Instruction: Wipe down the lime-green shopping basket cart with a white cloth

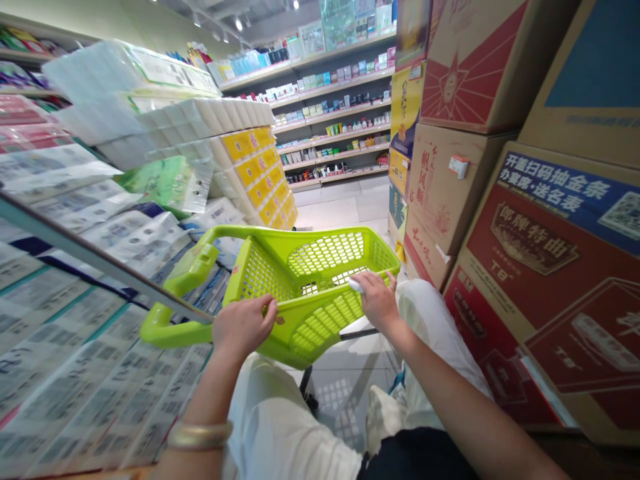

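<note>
Aisle: narrow supermarket lane, tiled floor point(345, 207), far shelving point(330, 113) stocked with small bottles and boxes.
Right wall: stacked cardboard cartons point(540, 267), red and brown print, close against the person's right leg.
Left wall: shelf of wrapped tissue packs point(75, 320), with more tissue bundles point(165, 113) piled above.
Basket: lime-green plastic basket point(310, 280), mesh sides, sitting in front of the knees; nothing visible inside. Long axis runs away from the person down the aisle; its handle point(175, 300) swings out to the left.
Left hand: left hand point(243, 325) clenched over the near left rim, fingers curled on the edge, gold bangle at the wrist.
Right hand: right hand point(377, 300) resting on the right rim, fingers closed around a small white object point(356, 285), possibly a cloth or wipe, too small to tell.
Relation: both hands touch the basket; the open interior lies between them, just ahead of the fingers, the right hand reaching further along.
</note>
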Demonstrator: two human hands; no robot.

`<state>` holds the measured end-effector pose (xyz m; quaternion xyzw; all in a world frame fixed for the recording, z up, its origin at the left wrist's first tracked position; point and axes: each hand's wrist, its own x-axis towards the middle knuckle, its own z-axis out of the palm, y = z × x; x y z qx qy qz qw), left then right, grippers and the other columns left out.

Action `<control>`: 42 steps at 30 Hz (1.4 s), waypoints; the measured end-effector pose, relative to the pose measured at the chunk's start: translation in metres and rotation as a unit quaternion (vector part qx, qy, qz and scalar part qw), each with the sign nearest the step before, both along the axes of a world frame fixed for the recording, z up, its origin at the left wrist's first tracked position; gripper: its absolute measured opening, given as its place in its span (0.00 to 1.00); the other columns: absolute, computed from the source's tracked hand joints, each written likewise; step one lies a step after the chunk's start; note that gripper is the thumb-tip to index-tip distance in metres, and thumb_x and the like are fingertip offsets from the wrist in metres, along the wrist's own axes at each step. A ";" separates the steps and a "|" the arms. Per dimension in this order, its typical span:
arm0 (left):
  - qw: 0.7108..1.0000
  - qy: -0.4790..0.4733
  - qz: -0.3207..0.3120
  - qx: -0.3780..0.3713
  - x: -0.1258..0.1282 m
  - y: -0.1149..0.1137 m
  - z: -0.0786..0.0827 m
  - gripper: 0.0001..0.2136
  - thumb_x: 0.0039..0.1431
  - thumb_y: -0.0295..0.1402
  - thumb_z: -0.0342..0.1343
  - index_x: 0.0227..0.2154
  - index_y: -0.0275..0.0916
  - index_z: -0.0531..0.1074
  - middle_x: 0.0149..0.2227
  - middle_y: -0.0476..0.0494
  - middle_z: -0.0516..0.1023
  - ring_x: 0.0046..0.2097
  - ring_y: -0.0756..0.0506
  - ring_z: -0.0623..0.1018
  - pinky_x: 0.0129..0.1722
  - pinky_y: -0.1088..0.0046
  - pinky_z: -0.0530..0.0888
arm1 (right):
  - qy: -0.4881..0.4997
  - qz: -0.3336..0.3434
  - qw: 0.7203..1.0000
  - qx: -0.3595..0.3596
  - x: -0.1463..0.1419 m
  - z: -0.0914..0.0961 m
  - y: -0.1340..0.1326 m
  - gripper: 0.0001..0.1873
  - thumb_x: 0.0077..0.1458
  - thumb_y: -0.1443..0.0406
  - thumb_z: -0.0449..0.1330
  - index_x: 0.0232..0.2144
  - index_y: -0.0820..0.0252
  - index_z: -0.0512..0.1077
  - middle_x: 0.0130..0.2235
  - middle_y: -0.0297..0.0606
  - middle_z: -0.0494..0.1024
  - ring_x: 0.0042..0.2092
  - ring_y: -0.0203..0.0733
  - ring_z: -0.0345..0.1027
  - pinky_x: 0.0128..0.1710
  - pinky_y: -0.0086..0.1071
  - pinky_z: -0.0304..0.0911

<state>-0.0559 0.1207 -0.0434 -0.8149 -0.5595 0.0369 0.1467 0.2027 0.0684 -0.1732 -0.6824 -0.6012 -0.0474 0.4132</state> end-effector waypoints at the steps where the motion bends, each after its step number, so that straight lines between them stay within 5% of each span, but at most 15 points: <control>1: 1.000 -0.005 -0.006 0.004 -0.003 0.003 0.000 0.22 0.64 0.44 0.38 0.38 0.46 0.79 0.34 0.41 0.83 0.38 0.37 0.80 0.33 0.66 0.68 | -0.001 -0.021 1.000 0.000 0.011 -0.003 -0.002 0.24 0.54 0.78 0.50 0.46 0.52 0.72 0.49 0.36 0.79 0.55 0.44 0.66 0.62 0.47 0.35; 4: 0.998 -0.030 -0.045 0.032 -0.006 0.011 0.000 0.20 0.63 0.42 0.41 0.40 0.43 0.79 0.36 0.40 0.83 0.41 0.37 0.80 0.41 0.63 0.70 | 0.005 -0.067 0.998 0.004 0.024 -0.006 -0.007 0.24 0.53 0.79 0.49 0.46 0.54 0.73 0.49 0.38 0.79 0.55 0.46 0.66 0.61 0.47 0.36; 7: 0.990 -0.062 -0.098 0.079 0.007 0.012 -0.003 0.19 0.62 0.39 0.43 0.43 0.38 0.78 0.41 0.37 0.82 0.46 0.36 0.78 0.50 0.58 0.68 | 0.015 -0.067 0.998 0.003 0.003 -0.001 -0.005 0.23 0.53 0.79 0.51 0.45 0.54 0.73 0.48 0.38 0.79 0.54 0.46 0.66 0.61 0.46 0.37; 13: 0.983 -0.077 -0.169 -0.015 0.052 -0.001 -0.033 0.20 0.58 0.36 0.49 0.52 0.38 0.71 0.48 0.38 0.79 0.49 0.38 0.76 0.51 0.59 0.67 | -0.013 0.082 0.996 0.012 -0.061 0.010 0.004 0.19 0.59 0.74 0.53 0.49 0.51 0.71 0.49 0.37 0.79 0.52 0.43 0.68 0.63 0.46 0.34; 17: 0.985 -0.052 -0.163 0.005 0.050 -0.003 -0.048 0.15 0.56 0.38 0.52 0.45 0.40 0.73 0.42 0.39 0.80 0.46 0.37 0.77 0.48 0.58 0.67 | -0.026 0.076 0.996 0.029 -0.034 0.003 -0.004 0.20 0.59 0.76 0.52 0.48 0.50 0.71 0.48 0.34 0.80 0.51 0.41 0.69 0.63 0.45 0.33; 20: 0.985 -0.051 -0.161 0.018 0.044 0.001 -0.051 0.12 0.57 0.38 0.51 0.41 0.41 0.74 0.40 0.41 0.80 0.44 0.38 0.77 0.46 0.57 0.67 | -0.030 0.027 0.999 0.035 0.001 -0.007 -0.018 0.21 0.59 0.77 0.51 0.48 0.50 0.71 0.47 0.34 0.80 0.50 0.42 0.69 0.63 0.46 0.35; 23: 0.987 -0.043 -0.153 0.032 0.045 0.005 -0.052 0.10 0.57 0.38 0.51 0.37 0.41 0.73 0.37 0.42 0.80 0.43 0.37 0.77 0.44 0.57 0.66 | -0.020 -0.030 0.999 0.037 0.008 -0.012 -0.024 0.21 0.58 0.77 0.51 0.48 0.53 0.71 0.46 0.36 0.79 0.51 0.44 0.68 0.62 0.46 0.36; 26: 0.988 -0.034 -0.145 0.037 0.048 0.005 -0.054 0.09 0.56 0.37 0.51 0.34 0.41 0.73 0.35 0.42 0.80 0.42 0.36 0.76 0.43 0.56 0.66 | -0.012 -0.021 0.999 0.037 -0.027 -0.009 -0.015 0.19 0.58 0.76 0.52 0.48 0.54 0.71 0.47 0.37 0.79 0.52 0.44 0.67 0.62 0.44 0.36; 32: 0.989 -0.046 -0.135 0.039 0.046 0.003 -0.055 0.08 0.54 0.35 0.51 0.32 0.41 0.73 0.35 0.41 0.80 0.42 0.36 0.77 0.42 0.58 0.66 | -0.052 0.116 0.992 0.027 -0.097 0.008 0.014 0.18 0.62 0.70 0.54 0.53 0.55 0.67 0.49 0.38 0.78 0.50 0.42 0.68 0.65 0.44 0.33; 38: 0.990 -0.061 -0.127 0.032 0.039 0.005 -0.053 0.08 0.53 0.34 0.50 0.31 0.41 0.74 0.34 0.42 0.80 0.42 0.37 0.76 0.43 0.57 0.65 | -0.072 0.056 0.994 0.053 -0.043 -0.010 -0.014 0.22 0.60 0.75 0.52 0.53 0.51 0.69 0.49 0.35 0.78 0.53 0.41 0.68 0.65 0.46 0.32; 42: 0.989 -0.070 -0.126 0.030 0.037 0.007 -0.053 0.09 0.53 0.34 0.49 0.31 0.42 0.74 0.35 0.43 0.80 0.42 0.38 0.76 0.44 0.58 0.65 | -0.065 -0.028 0.989 0.130 0.006 -0.036 -0.049 0.26 0.57 0.77 0.50 0.53 0.53 0.72 0.49 0.40 0.75 0.55 0.45 0.65 0.61 0.45 0.49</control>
